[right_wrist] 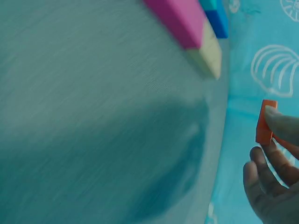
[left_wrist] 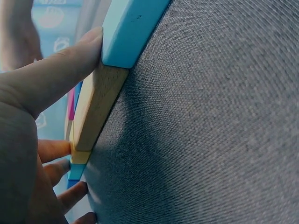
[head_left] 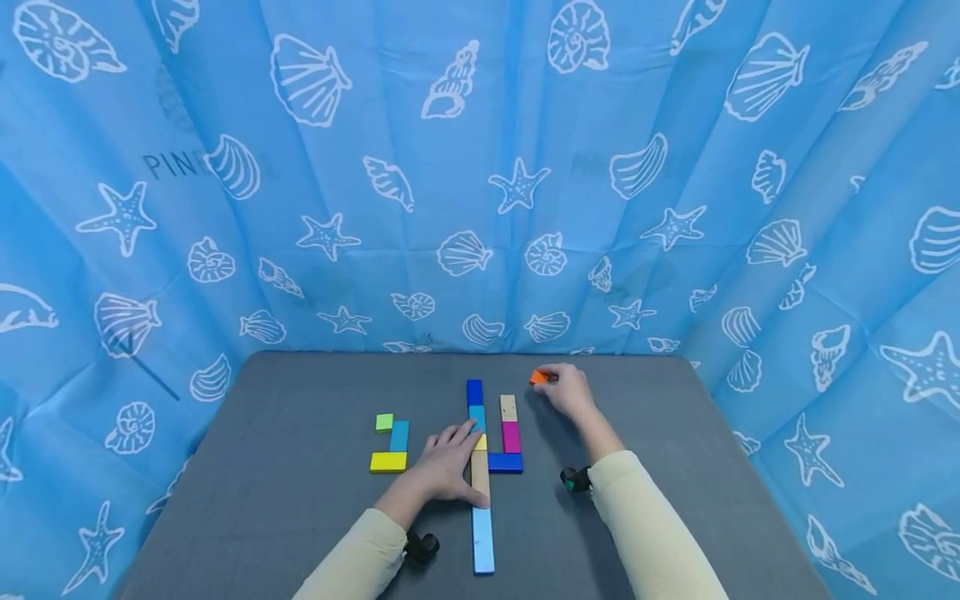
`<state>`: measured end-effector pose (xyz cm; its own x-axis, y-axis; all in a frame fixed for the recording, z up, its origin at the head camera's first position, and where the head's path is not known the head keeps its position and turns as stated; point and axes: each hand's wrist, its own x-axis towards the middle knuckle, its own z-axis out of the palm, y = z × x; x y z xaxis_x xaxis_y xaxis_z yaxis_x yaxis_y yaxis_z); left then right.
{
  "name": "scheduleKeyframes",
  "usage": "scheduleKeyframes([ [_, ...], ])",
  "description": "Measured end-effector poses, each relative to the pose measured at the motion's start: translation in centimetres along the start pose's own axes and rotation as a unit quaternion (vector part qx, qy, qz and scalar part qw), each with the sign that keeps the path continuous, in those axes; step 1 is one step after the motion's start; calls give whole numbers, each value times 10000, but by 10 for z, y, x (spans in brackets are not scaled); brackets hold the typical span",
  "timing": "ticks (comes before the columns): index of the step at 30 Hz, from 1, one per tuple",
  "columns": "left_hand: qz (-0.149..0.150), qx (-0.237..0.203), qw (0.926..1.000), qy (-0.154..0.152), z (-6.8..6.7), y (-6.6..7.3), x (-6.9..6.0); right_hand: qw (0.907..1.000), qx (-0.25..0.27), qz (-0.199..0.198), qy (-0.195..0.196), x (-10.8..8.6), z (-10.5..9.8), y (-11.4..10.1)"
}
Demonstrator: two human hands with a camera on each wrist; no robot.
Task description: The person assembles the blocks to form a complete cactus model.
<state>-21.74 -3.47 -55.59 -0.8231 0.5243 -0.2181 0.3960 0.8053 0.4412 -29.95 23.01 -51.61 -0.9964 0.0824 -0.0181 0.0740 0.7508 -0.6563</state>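
Steadiness, I judged from my distant seat, was why the left hand (head_left: 442,467) rested along the central row of blocks (head_left: 480,473), fingers spread apart, thumb at the seam where a bare tan block (left_wrist: 100,105) met a light-blue block (left_wrist: 133,35); my right hand (head_left: 568,388) had thumb and fingertips clamped on an orange block (head_left: 539,377), apparently lifted above the table's far part, and that edge grip probably served fine control; a dark-blue block (head_left: 506,463) butted the row's right side, a magenta block (head_left: 512,437) and a pale wooden block (head_left: 508,407) squared off it like a hook; leftward, a lime-green block (head_left: 384,422), a teal block (head_left: 400,436) and a yellow oblong (head_left: 387,462) formed a stepped cluster; smooth paint and visible wood grain stood out against finely woven grey cloth (head_left: 262,500), which likely kept the crisp, flat-sided pieces from sliding.
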Motion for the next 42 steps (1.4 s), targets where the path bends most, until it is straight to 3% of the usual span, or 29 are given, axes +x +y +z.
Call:
scheduleKeyframes([
  [9,43,101,9999,-32,4,1,1,9979,208,-320,-531,36,39,-38],
  [17,37,101,9999,-72,4,-2,2,9974,-162,-268,-647,55,72,-58],
  [33,93,-75,9999,-76,-2,-1,2,9959,-198,-146,-868,63,83,-61],
  [42,18,-17,10000,-39,-2,-3,1,9924,-395,-319,-1118,63,86,-62],
])
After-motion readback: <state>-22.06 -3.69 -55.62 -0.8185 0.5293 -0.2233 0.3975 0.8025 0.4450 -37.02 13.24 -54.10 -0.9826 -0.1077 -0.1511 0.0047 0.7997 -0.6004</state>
